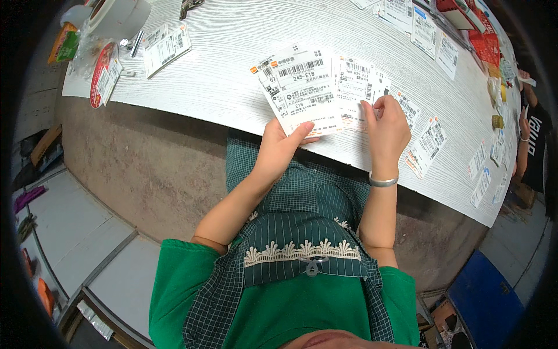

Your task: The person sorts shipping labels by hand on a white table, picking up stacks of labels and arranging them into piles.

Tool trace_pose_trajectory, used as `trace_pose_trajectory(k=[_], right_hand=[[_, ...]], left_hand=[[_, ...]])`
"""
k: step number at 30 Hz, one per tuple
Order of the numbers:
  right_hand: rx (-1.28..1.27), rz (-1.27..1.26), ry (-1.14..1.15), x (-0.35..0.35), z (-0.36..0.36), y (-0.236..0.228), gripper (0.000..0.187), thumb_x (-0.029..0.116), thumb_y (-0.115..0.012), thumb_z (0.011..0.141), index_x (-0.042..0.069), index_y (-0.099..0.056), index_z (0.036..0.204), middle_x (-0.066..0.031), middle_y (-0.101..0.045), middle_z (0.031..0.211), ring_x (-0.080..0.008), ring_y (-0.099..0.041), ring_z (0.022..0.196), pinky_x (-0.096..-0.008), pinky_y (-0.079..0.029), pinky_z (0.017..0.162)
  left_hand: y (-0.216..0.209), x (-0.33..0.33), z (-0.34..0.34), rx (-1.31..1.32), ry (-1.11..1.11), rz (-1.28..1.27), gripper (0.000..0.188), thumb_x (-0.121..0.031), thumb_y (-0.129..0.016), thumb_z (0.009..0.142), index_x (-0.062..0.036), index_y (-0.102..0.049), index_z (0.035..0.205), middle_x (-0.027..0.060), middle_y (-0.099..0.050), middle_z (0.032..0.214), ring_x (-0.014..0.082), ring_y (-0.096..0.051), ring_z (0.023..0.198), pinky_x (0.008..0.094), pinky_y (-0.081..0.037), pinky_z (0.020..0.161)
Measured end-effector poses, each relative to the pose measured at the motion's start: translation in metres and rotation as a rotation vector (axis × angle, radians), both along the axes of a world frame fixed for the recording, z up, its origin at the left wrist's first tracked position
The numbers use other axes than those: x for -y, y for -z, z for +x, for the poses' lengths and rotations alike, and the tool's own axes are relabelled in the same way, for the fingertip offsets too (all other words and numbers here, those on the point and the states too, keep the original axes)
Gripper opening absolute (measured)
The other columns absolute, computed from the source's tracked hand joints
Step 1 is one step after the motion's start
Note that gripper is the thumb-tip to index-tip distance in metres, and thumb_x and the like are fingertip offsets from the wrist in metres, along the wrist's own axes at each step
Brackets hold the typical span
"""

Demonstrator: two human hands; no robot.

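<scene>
My left hand [282,145] grips a small fan of white shipping labels [302,81] with barcodes, its thumb pressed across their lower corner. They are held over the front edge of the table. Just to their right, my right hand [388,125] has its fingers curled together above another shipping label [354,87] lying on the tabletop. What its fingertips hold, if anything, is hidden. Further labels lie beside and partly behind this hand, including a barcoded label [427,146] to its right.
The white table [221,64] carries a stack of labels [167,49] and a tape roll [119,23] at left. At far right are red baskets [485,43], scattered slips [479,187] and another person [535,134] in a black top. A blue panel [485,296] stands lower right.
</scene>
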State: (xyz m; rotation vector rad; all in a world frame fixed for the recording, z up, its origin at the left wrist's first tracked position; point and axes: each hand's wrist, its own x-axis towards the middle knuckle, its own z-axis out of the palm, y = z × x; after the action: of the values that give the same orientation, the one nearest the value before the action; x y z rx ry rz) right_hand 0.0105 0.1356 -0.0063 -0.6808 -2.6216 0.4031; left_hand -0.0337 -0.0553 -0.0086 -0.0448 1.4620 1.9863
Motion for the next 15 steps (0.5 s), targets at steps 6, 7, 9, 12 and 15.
trace_pose_trajectory(k=[6,7,9,12,15], right_hand=[[-0.086,-0.538,-0.228,0.028,0.007,-0.017,0.018,0.021,-0.071,0.078,0.005,-0.062,0.075,-0.0038,-0.057,0.063,-0.0139,-0.053,0.053,-0.0256,-0.041,0.05],[-0.093,-0.561,-0.2,0.025,0.007,-0.015,0.019,0.021,-0.07,0.078,0.005,-0.061,0.074,-0.0039,-0.057,0.062,-0.0139,-0.053,0.053,-0.0257,-0.041,0.049],[-0.125,-0.466,-0.076,0.014,0.005,-0.004,0.022,0.021,-0.069,0.08,0.005,-0.059,0.069,-0.0035,-0.055,0.06,-0.0156,-0.052,0.052,-0.0267,-0.039,0.047],[0.092,-0.021,0.002,0.001,0.001,0.005,0.027,0.027,-0.068,0.081,0.006,-0.055,0.069,-0.003,-0.054,0.059,-0.0176,-0.05,0.051,-0.0295,-0.038,0.046],[0.108,-0.187,0.042,0.013,0.003,-0.007,0.026,0.027,-0.068,0.08,0.007,-0.055,0.072,-0.0031,-0.055,0.061,-0.0179,-0.051,0.053,-0.0296,-0.039,0.048]], left_hand=[[0.006,0.001,0.002,-0.14,0.014,-0.093,0.033,-0.001,-0.056,0.088,0.0093,-0.048,0.118,0.018,-0.061,0.111,0.0233,-0.064,0.095,0.0282,-0.056,0.076],[0.003,0.0,0.001,-0.067,-0.004,-0.045,0.033,-0.001,-0.056,0.088,0.0092,-0.048,0.118,0.0181,-0.061,0.111,0.0236,-0.064,0.094,0.0281,-0.056,0.075],[-0.007,0.0,0.0,0.077,-0.041,0.05,0.033,0.0,-0.056,0.088,0.0091,-0.048,0.118,0.0182,-0.061,0.11,0.0243,-0.065,0.093,0.028,-0.057,0.075],[-0.005,0.001,0.001,0.026,0.006,0.003,0.035,-0.002,-0.054,0.089,0.0112,-0.045,0.12,0.0178,-0.062,0.11,0.0239,-0.066,0.091,0.0262,-0.056,0.075],[-0.003,0.001,0.003,-0.016,0.037,-0.033,0.032,-0.001,-0.053,0.09,0.0111,-0.046,0.119,0.0181,-0.062,0.11,0.0233,-0.066,0.091,0.0256,-0.056,0.073]])
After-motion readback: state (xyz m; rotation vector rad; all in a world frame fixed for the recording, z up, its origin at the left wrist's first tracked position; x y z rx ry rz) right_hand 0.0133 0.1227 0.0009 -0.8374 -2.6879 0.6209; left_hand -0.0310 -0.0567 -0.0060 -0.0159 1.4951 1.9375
